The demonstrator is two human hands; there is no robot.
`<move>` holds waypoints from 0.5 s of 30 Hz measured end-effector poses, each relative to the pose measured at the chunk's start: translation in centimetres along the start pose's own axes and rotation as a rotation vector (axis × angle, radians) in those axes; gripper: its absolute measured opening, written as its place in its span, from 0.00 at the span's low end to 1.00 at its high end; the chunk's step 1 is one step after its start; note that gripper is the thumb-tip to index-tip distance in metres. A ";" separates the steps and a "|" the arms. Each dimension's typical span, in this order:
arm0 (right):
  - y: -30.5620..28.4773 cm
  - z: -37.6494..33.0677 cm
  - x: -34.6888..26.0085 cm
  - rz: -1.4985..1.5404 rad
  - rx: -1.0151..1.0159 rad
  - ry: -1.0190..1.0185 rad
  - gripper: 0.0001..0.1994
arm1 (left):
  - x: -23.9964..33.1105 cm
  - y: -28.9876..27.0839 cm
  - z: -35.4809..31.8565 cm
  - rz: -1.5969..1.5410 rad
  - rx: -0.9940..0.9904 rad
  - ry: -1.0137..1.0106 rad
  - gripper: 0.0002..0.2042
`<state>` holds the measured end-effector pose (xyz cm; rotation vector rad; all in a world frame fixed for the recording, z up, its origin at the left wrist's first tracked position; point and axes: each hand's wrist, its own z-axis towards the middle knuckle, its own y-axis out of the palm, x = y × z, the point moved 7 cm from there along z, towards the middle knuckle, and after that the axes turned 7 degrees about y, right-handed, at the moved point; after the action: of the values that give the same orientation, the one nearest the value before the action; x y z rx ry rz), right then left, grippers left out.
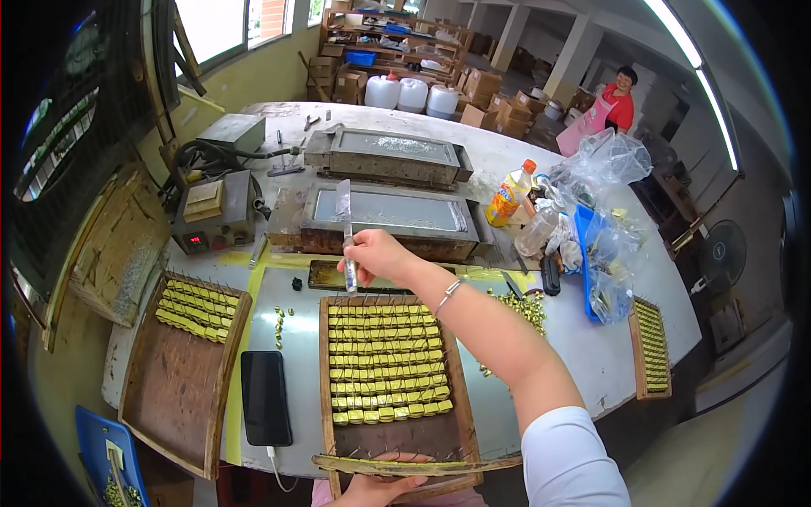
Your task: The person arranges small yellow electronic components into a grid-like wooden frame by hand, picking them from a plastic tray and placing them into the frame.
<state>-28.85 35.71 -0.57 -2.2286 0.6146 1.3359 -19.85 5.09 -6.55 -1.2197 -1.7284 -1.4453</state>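
My right hand (378, 255) is closed round the handle of a flat-bladed knife (345, 207), its blade pointing away from me. The blade overlaps the nearer metal heating tray in view. Low in front of me, my left hand (372, 492) grips a narrow wooden strip (422, 466) with thin wire pins along it. This strip lies across the near end of a wooden tray (467, 414). Rows of shiny yellow-green pieces (389, 359) on pinned strips fill much of that tray.
Two metal heating trays (389, 209) stand beyond the wooden tray. At left are a control box (221, 221), a second wooden tray (177, 372) and a black phone (265, 397) on a cable. Loose gold pieces (524, 313), an orange-labelled bottle (511, 194) and a blue tray (585, 262) lie right.
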 end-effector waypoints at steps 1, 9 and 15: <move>0.0 0.5 0.1 -0.002 0.008 0.006 0.10 | 0.2 0.1 0.2 -0.004 -0.009 -0.002 0.16; 1.7 4.6 0.3 0.039 -0.051 -0.025 0.08 | 0.3 -0.5 1.5 -0.134 0.020 0.064 0.13; 1.9 6.1 0.9 0.008 -0.040 -0.044 0.08 | 0.1 -0.5 2.0 -0.141 0.010 0.074 0.13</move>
<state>-33.75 37.73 -4.23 -2.2247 0.5863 1.4087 -20.10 7.07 -7.25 -1.0437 -1.7991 -1.5414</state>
